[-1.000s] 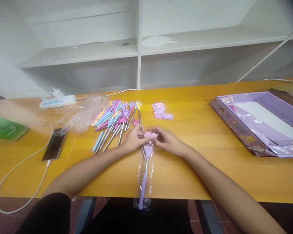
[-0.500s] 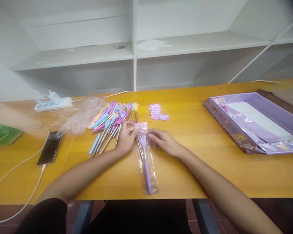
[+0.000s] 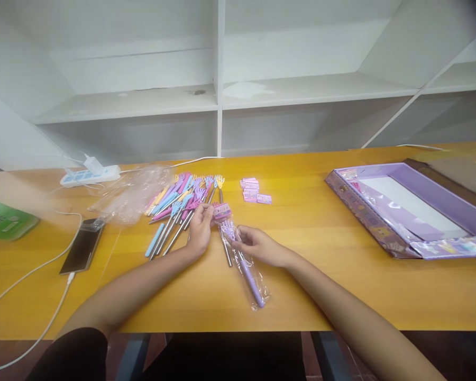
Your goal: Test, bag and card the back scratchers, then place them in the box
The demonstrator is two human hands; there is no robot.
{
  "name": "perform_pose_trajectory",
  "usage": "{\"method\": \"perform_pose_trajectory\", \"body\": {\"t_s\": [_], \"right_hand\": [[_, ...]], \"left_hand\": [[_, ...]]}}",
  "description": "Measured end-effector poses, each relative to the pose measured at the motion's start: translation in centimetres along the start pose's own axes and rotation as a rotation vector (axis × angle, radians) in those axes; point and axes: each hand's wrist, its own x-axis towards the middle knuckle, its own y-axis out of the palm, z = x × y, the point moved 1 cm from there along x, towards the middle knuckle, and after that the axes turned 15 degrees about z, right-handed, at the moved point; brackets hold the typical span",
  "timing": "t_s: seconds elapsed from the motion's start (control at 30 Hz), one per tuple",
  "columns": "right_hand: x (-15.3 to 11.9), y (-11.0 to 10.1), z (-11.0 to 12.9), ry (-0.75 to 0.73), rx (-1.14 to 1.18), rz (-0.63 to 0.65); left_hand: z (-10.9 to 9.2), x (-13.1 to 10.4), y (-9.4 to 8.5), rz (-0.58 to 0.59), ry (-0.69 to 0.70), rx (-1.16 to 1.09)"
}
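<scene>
A purple back scratcher (image 3: pixel 250 279) lies slanted in a clear plastic sleeve, with a pink printed card (image 3: pixel 222 212) at its top. My right hand (image 3: pixel 257 244) pinches the sleeve beside the scratcher's claw end. At the card's left edge is my left hand (image 3: pixel 201 227), its fingers closed; whether they grip the card cannot be made out. A pile of colourful back scratchers (image 3: pixel 178 198) with metal rods lies behind and left of my left hand. Several small pink cards (image 3: pixel 250 189) lie beyond my hands.
A purple display box (image 3: pixel 432 198) stands at the right. On the left are crumpled clear plastic (image 3: pixel 133 196), a phone (image 3: pixel 82 246) on a white cable, a power strip (image 3: pixel 90 175) and a green package (image 3: pixel 8 219). White shelving (image 3: pixel 220 79) rises behind the table.
The sleeved scratcher has tilted, its handle end swinging right. My right hand has moved slightly left and down onto the sleeve. My left hand has shifted a little left, and the view has tipped up slightly.
</scene>
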Motion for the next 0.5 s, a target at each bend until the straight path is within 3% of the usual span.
{"method": "perform_pose_trajectory", "body": {"t_s": [0.13, 0.23, 0.33, 0.43, 0.5], "right_hand": [[-0.3, -1.7, 0.9, 0.005, 0.064, -0.122], [-2.2, -5.0, 3.3, -0.026, -0.047, -0.351], [-6.8, -9.8, 6.4, 0.044, -0.278, -0.698], [-13.6, -15.7, 8.3, 0.245, -0.522, -1.078], [-18.1, -19.9, 8.3, 0.408, -0.673, -1.224]], "left_hand": [[-0.4, 0.1, 0.0, -0.037, 0.007, 0.038], [-0.8, -0.1, 0.3, 0.063, -0.001, 0.019], [-1.1, -0.6, 0.7, 0.193, -0.023, 0.075], [-1.1, -1.3, 1.1, 0.319, -0.048, 0.133], [-1.1, -1.6, 1.2, 0.388, -0.062, 0.151]]}}
